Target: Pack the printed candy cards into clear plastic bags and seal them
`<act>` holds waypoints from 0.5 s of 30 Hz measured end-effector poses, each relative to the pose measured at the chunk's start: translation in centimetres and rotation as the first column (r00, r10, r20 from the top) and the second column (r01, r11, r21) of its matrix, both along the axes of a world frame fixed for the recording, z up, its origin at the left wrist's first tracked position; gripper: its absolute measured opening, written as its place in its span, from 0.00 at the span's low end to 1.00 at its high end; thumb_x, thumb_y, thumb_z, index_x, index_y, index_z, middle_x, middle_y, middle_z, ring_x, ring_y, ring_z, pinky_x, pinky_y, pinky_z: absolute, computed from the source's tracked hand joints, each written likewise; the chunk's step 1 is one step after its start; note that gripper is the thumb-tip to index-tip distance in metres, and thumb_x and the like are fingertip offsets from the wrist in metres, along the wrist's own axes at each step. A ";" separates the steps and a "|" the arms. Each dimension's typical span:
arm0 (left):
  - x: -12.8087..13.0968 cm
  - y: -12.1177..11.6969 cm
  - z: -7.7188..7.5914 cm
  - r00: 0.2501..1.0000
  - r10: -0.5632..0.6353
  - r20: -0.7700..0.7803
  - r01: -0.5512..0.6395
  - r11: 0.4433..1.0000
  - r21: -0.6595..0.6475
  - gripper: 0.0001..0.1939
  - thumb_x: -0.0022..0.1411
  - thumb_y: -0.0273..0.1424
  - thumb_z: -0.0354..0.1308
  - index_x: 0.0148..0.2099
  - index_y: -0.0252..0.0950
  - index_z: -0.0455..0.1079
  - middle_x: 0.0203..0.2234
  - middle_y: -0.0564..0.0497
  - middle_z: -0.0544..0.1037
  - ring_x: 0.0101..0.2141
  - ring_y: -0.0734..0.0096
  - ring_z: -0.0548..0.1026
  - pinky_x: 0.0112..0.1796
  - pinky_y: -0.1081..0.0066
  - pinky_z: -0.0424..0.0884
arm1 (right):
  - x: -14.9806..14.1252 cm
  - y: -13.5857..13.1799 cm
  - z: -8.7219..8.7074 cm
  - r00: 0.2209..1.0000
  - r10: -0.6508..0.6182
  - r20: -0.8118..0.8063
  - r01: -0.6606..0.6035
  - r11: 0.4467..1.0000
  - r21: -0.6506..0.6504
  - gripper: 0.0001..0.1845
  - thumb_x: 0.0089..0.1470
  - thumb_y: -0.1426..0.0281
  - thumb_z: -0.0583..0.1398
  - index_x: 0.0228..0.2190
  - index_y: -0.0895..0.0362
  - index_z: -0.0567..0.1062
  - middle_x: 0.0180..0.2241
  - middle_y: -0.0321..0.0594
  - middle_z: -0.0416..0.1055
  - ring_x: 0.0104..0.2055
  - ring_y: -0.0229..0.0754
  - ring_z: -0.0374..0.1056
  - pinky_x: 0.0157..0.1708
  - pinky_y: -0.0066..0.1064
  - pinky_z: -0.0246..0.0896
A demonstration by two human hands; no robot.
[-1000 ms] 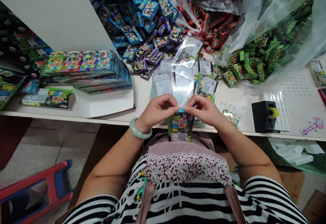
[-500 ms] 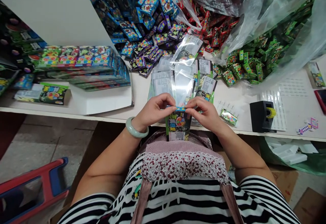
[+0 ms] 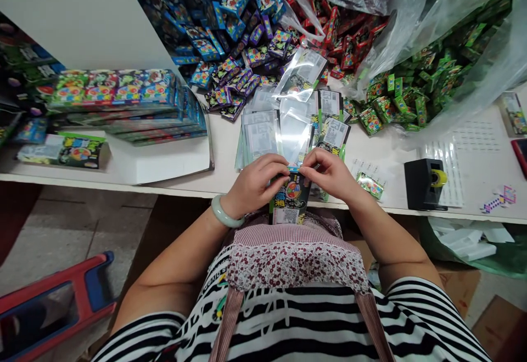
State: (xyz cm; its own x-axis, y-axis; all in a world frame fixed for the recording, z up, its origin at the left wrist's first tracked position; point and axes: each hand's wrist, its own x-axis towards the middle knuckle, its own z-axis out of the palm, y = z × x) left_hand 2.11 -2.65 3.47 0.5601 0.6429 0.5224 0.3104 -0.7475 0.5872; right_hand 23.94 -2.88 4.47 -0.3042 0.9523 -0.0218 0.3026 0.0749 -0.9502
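Clear sleeves (image 3: 280,131) & tape dispenser (image 3: 424,185) near worktop (image 3: 185,178) front edge; left hand (image 3: 257,184) & right hand (image 3: 329,174), both pinched shut on packet (image 3: 290,200) top.

Two hands pinch the top of a dark printed packet at the near edge of a crowded white surface.

The left hand (image 3: 255,184), a pale green bangle (image 3: 224,214) on its wrist, and the right hand (image 3: 329,173) meet with fingers (image 3: 284,169) closed on the upper edge of the packet (image 3: 290,200), which stands upright against the apron (image 3: 296,258). Just behind lie clear sleeves (image 3: 274,131). Farther back sit heaps of blue boxes (image 3: 230,27), red boxes (image 3: 346,33) and green boxes (image 3: 415,93) in plastic bags. A black tape dispenser (image 3: 424,184) stands on the surface (image 3: 473,181) to the right.
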 end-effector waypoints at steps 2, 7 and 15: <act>0.0 -0.1 -0.2 0.999 0.046 -0.026 -0.044 0.996 0.076 0.09 0.65 0.25 0.58 0.48 0.38 0.66 0.42 0.45 0.76 0.42 0.65 0.75 0.41 0.63 0.76 | -0.1 0.2 -0.1 1.000 -0.022 0.013 0.022 1.000 -0.009 0.10 0.54 0.63 0.62 0.26 0.55 0.70 0.28 0.35 0.69 0.30 0.35 0.64 0.28 0.31 0.58; 0.1 -0.1 -0.5 0.988 0.133 -0.078 -0.119 0.980 0.161 0.10 0.66 0.26 0.58 0.49 0.38 0.66 0.47 0.42 0.75 0.46 0.61 0.76 0.44 0.59 0.77 | -0.5 0.5 0.0 0.988 -0.113 0.108 0.102 0.989 0.105 0.09 0.57 0.64 0.59 0.28 0.55 0.70 0.27 0.34 0.69 0.29 0.34 0.62 0.31 0.32 0.58; 0.4 -0.5 -0.5 0.978 0.177 -0.108 -0.171 0.983 0.070 0.10 0.66 0.26 0.58 0.49 0.36 0.65 0.49 0.40 0.75 0.50 0.58 0.75 0.49 0.55 0.75 | -0.8 0.4 -0.3 0.974 -0.137 0.180 0.104 0.978 0.181 0.09 0.58 0.64 0.58 0.28 0.55 0.69 0.28 0.35 0.69 0.29 0.35 0.62 0.31 0.32 0.57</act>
